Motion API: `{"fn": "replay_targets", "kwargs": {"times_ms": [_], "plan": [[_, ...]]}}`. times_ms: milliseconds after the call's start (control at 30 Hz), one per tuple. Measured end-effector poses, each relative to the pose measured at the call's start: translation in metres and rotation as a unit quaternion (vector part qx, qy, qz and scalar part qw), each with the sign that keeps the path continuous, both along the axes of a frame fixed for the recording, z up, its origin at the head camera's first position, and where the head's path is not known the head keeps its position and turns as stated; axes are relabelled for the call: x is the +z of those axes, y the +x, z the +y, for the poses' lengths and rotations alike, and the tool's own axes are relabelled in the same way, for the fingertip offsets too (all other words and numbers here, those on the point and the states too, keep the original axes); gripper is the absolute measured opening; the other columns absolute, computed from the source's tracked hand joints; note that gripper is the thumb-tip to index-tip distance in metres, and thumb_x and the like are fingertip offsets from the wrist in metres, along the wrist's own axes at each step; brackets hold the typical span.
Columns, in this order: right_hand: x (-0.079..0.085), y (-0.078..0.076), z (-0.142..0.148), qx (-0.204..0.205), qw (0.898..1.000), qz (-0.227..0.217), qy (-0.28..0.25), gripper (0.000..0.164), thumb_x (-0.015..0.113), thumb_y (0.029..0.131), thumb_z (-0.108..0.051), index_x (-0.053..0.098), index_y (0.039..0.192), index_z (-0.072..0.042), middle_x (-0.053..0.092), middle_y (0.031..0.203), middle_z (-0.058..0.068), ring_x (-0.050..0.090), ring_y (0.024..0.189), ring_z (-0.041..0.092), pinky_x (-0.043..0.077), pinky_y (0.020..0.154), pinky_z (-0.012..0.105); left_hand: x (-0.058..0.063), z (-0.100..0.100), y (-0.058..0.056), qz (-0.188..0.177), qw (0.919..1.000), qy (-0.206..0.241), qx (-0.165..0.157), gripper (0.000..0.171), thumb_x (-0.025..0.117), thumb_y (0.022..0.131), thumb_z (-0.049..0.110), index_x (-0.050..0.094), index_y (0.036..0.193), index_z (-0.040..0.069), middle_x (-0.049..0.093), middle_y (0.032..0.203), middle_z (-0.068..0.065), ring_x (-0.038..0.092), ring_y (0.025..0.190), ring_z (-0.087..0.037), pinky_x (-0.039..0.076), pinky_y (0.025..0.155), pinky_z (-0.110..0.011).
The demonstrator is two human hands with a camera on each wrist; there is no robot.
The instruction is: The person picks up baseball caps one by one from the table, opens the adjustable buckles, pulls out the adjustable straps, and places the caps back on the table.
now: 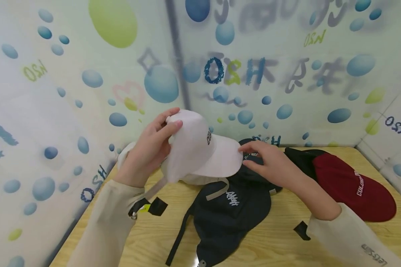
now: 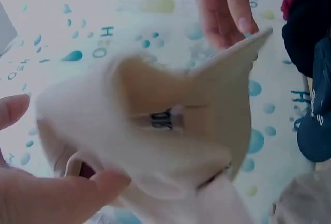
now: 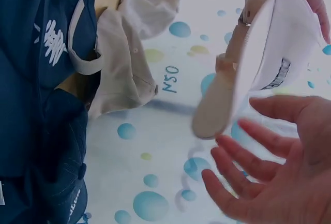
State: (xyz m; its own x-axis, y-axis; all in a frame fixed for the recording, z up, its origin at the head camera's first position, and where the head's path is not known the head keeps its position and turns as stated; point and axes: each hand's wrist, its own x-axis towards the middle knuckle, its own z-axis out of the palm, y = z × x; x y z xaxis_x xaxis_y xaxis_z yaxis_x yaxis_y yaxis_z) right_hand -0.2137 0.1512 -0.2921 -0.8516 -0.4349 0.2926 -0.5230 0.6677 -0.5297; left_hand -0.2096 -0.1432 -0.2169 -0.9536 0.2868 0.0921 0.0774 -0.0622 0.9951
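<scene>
A white cap (image 1: 200, 148) with dark lettering on its front is held up above the table, brim toward the right. My left hand (image 1: 153, 144) grips it by the back of the crown, thumb on the near side. The cap's inside (image 2: 160, 105) and hanging back strap show in the left wrist view. At the brim's tip is my right hand (image 1: 270, 159), its fingers apart and only loosely bent, as the right wrist view also shows. Under the white cap lie a dark navy cap (image 1: 217, 218) with white embroidery and a beige cap (image 3: 121, 61).
On the wooden table (image 1: 147, 244), a dark red cap (image 1: 361, 189) lies at the right, beside a black cap (image 1: 300, 157). Another navy cap (image 2: 315, 115) sits toward the back. Walls with printed blue and green bubbles (image 1: 162, 83) stand close behind and to the left.
</scene>
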Motion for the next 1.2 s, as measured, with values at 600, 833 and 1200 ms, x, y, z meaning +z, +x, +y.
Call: {"fn": "replay_targets", "kwargs": {"times_ms": [600, 833, 1200], "plan": [[0.006, -0.011, -0.03, -0.108, 0.987, 0.107, -0.048, 0.077, 0.077, 0.089, -0.027, 0.034, 0.147, -0.002, 0.055, 0.131, 0.022, 0.062, 0.109, 0.037, 0.056, 0.084, 0.052, -0.007, 0.078, -0.032, -0.007, 0.9976, 0.066, -0.018, 0.076, 0.049, 0.103, 0.022, 0.001, 0.161, 0.023, -0.003, 0.169, 0.006, 0.025, 0.152, -0.021, 0.043, 0.113, -0.042], [0.004, -0.034, -0.014, -0.146, 0.978, 0.049, -0.138, 0.024, 0.06, 0.1, -0.016, 0.06, 0.114, 0.003, 0.067, 0.105, 0.024, 0.062, 0.083, 0.035, 0.052, 0.069, 0.038, -0.028, 0.075, -0.044, 0.136, 0.9891, -0.056, 0.004, 0.077, 0.056, 0.099, 0.009, 0.01, 0.161, 0.012, 0.027, 0.157, -0.015, 0.043, 0.142, -0.027, 0.043, 0.113, -0.043], [0.0, -0.038, 0.0, -0.12, 0.98, -0.039, -0.152, 0.031, 0.052, 0.104, -0.022, 0.06, 0.119, 0.005, 0.061, 0.1, 0.023, 0.053, 0.079, 0.025, 0.044, 0.063, 0.026, -0.077, 0.069, -0.055, 0.246, 0.9461, -0.207, 0.04, 0.09, 0.069, 0.09, 0.002, 0.009, 0.157, 0.009, 0.041, 0.143, -0.017, 0.05, 0.132, -0.032, 0.045, 0.109, -0.049]]}}
